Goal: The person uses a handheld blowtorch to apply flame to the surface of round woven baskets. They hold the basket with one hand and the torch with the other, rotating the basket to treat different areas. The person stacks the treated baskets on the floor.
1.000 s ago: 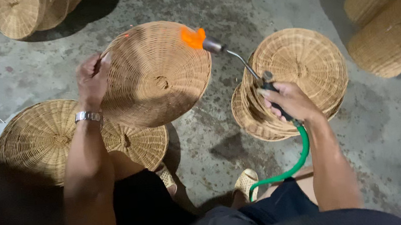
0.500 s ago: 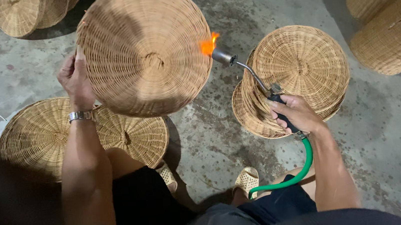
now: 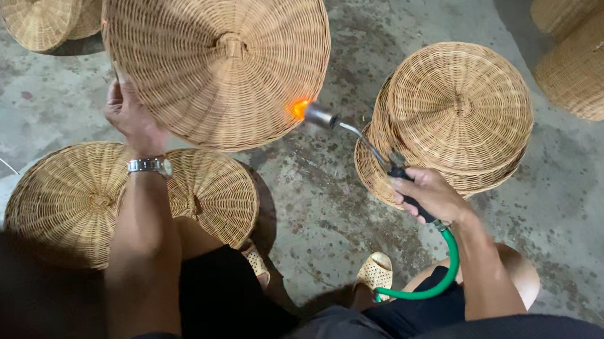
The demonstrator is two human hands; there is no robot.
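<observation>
My left hand (image 3: 130, 113) grips the left rim of a large round wicker lid (image 3: 221, 54) and holds it up, tilted, with its knobbed face toward me. A metal watch sits on that wrist. My right hand (image 3: 426, 195) is closed on the black handle of a gas torch (image 3: 346, 128) fed by a green hose (image 3: 435, 275). The torch's small orange flame (image 3: 299, 108) touches the lid's lower right edge.
A stack of wicker lids (image 3: 455, 118) lies on the concrete floor right of the torch. Two more lids (image 3: 75, 207) lie by my left knee, and others (image 3: 42, 21) at the top left. Tall wicker baskets (image 3: 598, 45) stand at the right. My sandalled feet (image 3: 374, 271) are below.
My left hand has raised and tipped the lid until its face turns toward me. The torch flame has shifted from the lid's upper right edge down to its lower right edge.
</observation>
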